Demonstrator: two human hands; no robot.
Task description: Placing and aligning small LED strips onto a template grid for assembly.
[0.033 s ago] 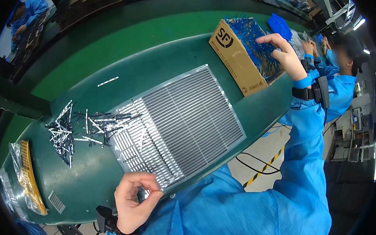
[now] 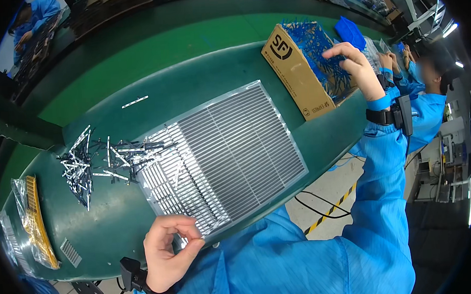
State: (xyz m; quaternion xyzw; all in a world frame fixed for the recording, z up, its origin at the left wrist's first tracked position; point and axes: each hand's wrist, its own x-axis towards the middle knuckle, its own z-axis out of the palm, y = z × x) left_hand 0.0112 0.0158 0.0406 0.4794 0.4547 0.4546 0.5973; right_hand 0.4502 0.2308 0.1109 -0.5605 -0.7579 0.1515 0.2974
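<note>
Two hands up — your right hand [image 2: 353, 67] at the brown cardboard box [image 2: 296, 78] of tangled blue plastic pieces [image 2: 307, 37], fingers parted; your left hand [image 2: 169, 253] nearly pinched by the flat grey-striped sheet [image 2: 241, 146] on the green table [image 2: 111, 230] — can't tell if gripping. Snagged pieces could spill; a brushing sleeve could scatter those black-and-white strips [image 2: 78, 175].

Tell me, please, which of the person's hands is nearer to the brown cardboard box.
Right: the right hand appears over the opening of the box; the left hand is well away, by the near edge of the grey striped rectangular sheet.
</note>
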